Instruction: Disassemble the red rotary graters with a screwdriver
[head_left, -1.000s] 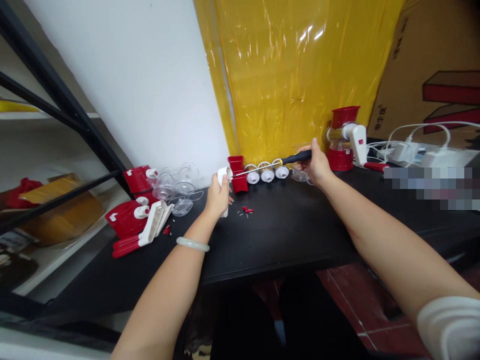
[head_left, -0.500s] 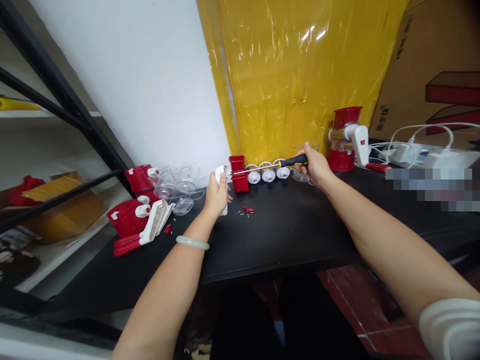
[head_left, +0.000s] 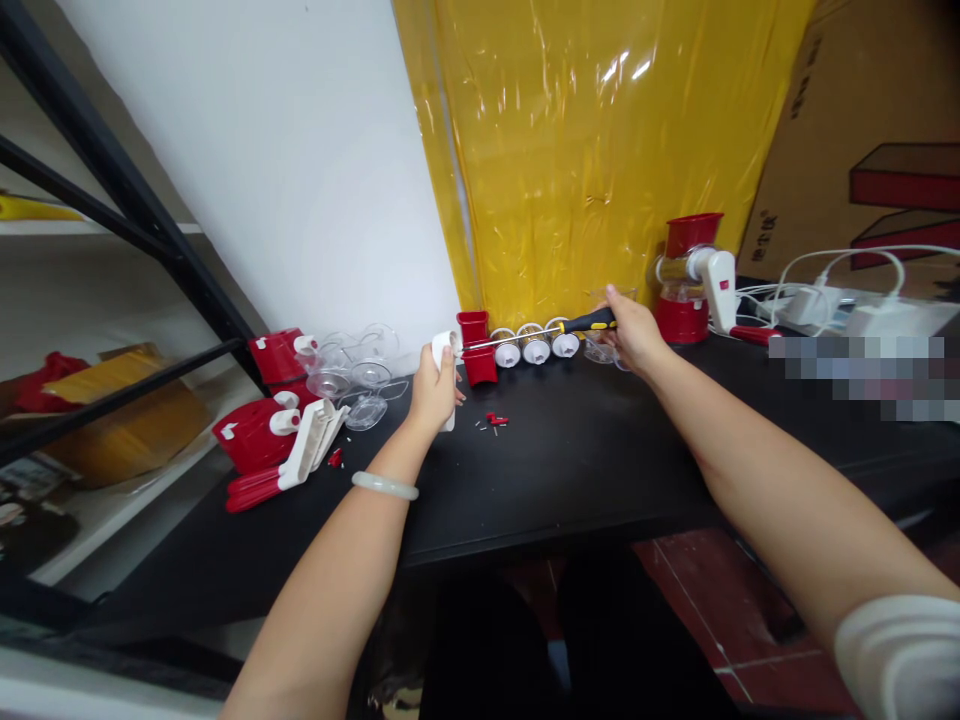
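Note:
My left hand (head_left: 433,393) is closed around a white crank arm (head_left: 444,345), holding it upright above the black table. In my right hand (head_left: 634,330) is the black-and-yellow handle of a screwdriver (head_left: 589,322). Its long metal shaft runs left, nearly level, and the tip meets the side of the crank arm near its top end; the exact contact is too small to make out. Behind the shaft stand a red hopper-shaped part (head_left: 480,362) and three grater drums (head_left: 535,348) with white ends. Small red pieces and screws (head_left: 496,420) lie on the table below.
Red housings (head_left: 255,435), white crank handles with red grips (head_left: 307,450) and clear plastic parts (head_left: 367,375) are grouped at the left. An assembled red rotary grater (head_left: 686,290) stands at the back right, beside white cables and power adapters (head_left: 885,312). A black-framed shelf (head_left: 150,235) borders the left.
The screwdriver's handle has turned a little in my right hand, with more of its yellow side showing. My left hand and the crank arm have barely moved.

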